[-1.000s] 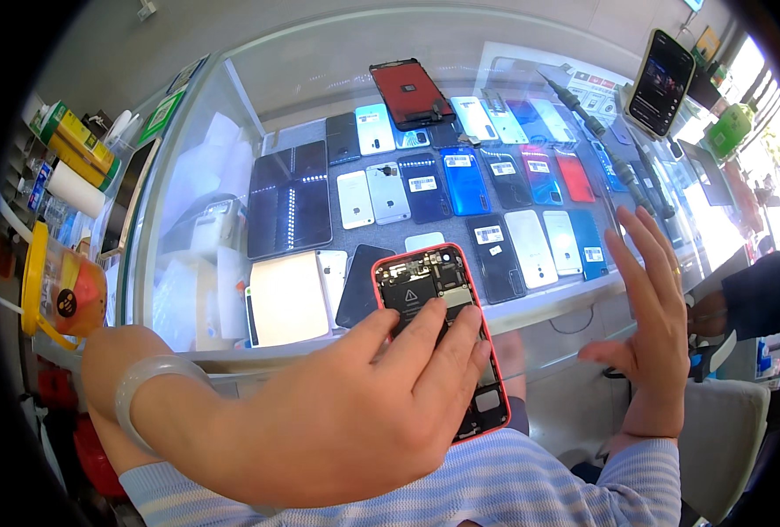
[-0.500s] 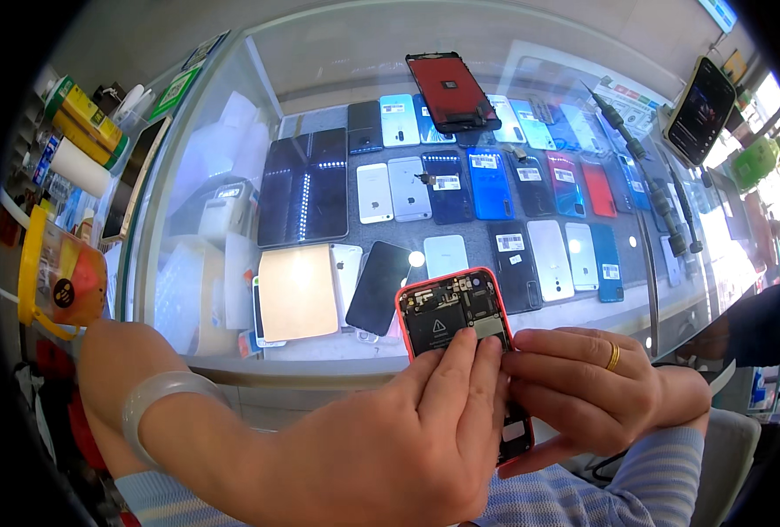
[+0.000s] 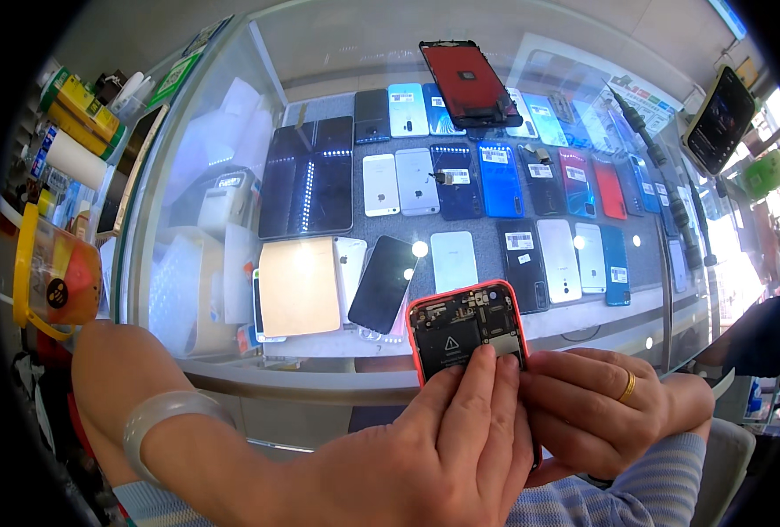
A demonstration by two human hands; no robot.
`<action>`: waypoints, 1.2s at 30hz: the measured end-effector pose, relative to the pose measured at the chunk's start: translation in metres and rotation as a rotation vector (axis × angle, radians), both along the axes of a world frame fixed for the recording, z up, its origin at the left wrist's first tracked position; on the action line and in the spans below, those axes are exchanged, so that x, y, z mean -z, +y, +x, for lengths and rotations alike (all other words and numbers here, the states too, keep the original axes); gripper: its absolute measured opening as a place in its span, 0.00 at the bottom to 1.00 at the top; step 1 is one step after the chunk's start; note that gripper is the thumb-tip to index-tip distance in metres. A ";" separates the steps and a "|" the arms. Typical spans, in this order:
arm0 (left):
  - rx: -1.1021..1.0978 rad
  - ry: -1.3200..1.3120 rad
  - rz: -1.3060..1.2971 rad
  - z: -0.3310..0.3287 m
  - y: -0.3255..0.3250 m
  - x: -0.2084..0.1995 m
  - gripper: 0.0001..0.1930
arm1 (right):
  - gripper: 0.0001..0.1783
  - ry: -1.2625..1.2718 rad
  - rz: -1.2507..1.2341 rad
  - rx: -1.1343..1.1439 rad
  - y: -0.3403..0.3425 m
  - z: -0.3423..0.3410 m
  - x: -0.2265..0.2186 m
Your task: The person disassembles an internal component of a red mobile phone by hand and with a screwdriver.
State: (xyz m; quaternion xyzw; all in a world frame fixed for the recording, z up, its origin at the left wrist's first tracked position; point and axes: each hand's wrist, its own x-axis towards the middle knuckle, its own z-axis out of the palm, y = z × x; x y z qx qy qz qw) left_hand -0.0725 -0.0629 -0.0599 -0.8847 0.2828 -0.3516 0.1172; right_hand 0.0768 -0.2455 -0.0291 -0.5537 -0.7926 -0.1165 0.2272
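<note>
Head view shows an opened phone (image 3: 447,340) clamped by left hand (image 3: 443,435) over its face, right hand (image 3: 596,408) alongside.

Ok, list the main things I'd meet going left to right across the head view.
Clear plastic yellow-rimmed tub, translucent whitish bangle, flat beige rectangular piece, slanting black-faced rectangular phone, opened red-framed phone, right hand, tilted gold-edged dark-screened phone.

Opened phone (image 3: 447,341) before glass case (image 3: 293,385); phone rows (image 3: 501,189) inside, screen panel (image 3: 471,92) atop, tub (image 3: 74,285) left.
</note>
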 end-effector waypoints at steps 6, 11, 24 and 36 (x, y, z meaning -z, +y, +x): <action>-0.071 0.127 -0.243 -0.008 -0.012 -0.015 0.15 | 0.29 0.067 -0.010 -0.030 -0.001 0.002 -0.001; -0.106 0.140 -0.167 -0.014 -0.013 -0.018 0.13 | 0.24 0.088 -0.012 -0.010 -0.004 -0.002 -0.002; -0.012 0.161 -0.253 -0.015 -0.017 -0.015 0.14 | 0.26 0.082 -0.020 -0.031 -0.017 -0.004 -0.007; -0.128 -0.042 -0.158 -0.004 -0.014 0.001 0.14 | 0.44 0.036 -0.148 0.025 -0.001 0.013 -0.015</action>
